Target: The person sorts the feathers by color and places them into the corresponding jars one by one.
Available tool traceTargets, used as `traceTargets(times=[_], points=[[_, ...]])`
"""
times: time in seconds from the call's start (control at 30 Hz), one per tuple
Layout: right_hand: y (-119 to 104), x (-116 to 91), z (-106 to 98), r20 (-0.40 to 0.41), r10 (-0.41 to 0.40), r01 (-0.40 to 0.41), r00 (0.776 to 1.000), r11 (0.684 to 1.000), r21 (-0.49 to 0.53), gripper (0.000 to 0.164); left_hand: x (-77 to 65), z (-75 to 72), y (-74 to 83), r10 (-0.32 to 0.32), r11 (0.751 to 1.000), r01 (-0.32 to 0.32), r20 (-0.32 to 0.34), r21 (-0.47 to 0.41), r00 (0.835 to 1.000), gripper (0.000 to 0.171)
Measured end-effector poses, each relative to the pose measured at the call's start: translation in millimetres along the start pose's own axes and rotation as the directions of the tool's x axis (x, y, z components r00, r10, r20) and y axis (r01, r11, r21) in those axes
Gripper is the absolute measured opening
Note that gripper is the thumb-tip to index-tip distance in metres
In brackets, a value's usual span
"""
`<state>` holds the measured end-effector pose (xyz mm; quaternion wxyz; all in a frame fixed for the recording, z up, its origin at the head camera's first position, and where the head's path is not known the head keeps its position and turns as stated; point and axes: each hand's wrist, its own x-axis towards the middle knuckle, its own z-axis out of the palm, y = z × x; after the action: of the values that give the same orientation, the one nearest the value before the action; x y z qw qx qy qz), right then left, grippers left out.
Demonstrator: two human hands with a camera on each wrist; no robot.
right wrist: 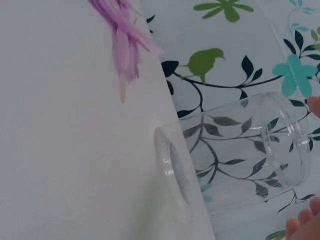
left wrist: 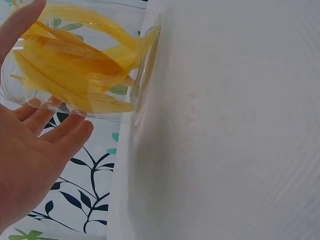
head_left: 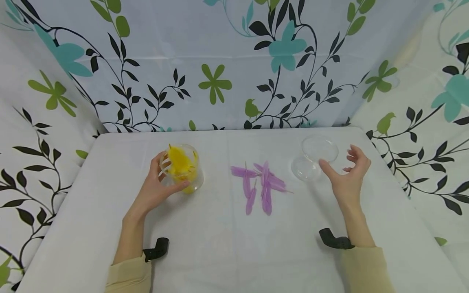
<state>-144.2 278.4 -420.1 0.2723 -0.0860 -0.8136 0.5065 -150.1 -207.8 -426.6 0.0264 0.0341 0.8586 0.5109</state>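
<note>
On the left of the table, a clear plastic jar [head_left: 199, 173] stands upright with yellow feathers [head_left: 180, 162] inside. My left hand [head_left: 155, 189] holds this jar, thumb on the near side and fingers around the far left side. In the left wrist view the feathers [left wrist: 75, 65] show through the jar wall. A second clear jar [head_left: 305, 167], with nothing visible inside, stands on the right. Beside its rim is my right hand [head_left: 348, 179], thumb and fingers spread apart. The right wrist view shows a small gap between that hand and the jar [right wrist: 235, 155].
Several purple feathers [head_left: 265, 183] lie in a loose pile on the white table [head_left: 227, 244] between the two jars. A cloth with leaves, birds and flowers [head_left: 216, 81] hangs behind the table and along both sides.
</note>
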Motion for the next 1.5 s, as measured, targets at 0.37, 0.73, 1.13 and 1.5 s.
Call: traceTargets(times=[0.37, 0.73, 1.13, 1.5], points=[[29, 4, 15, 0.212, 0.119, -0.12, 0.97, 0.993, -0.005, 0.105, -9.2, -6.1, 29.6, 0.198, 0.976, -0.213, -0.214, -0.049, 0.956, 0.096], [37, 3, 17, 0.243, 0.112, -0.112, 0.964, 0.994, -0.01, 0.103, -23.2, 23.1, 78.4, 0.447, 0.851, -0.514, -0.366, -0.105, 0.816, 0.06], [36, 1, 23, 0.315, 0.097, -0.106, 0.944, 0.994, 0.011, 0.102, -13.3, 95.0, 90.8, 0.346, 0.933, -0.355, -0.116, -0.063, 0.931, 0.031], [37, -3, 27, 0.334, 0.093, -0.101, 0.938, 0.995, 0.009, 0.108, 38.3, 141.3, 80.7, 0.142, 0.989, -0.144, -0.044, -0.029, 0.989, 0.023]])
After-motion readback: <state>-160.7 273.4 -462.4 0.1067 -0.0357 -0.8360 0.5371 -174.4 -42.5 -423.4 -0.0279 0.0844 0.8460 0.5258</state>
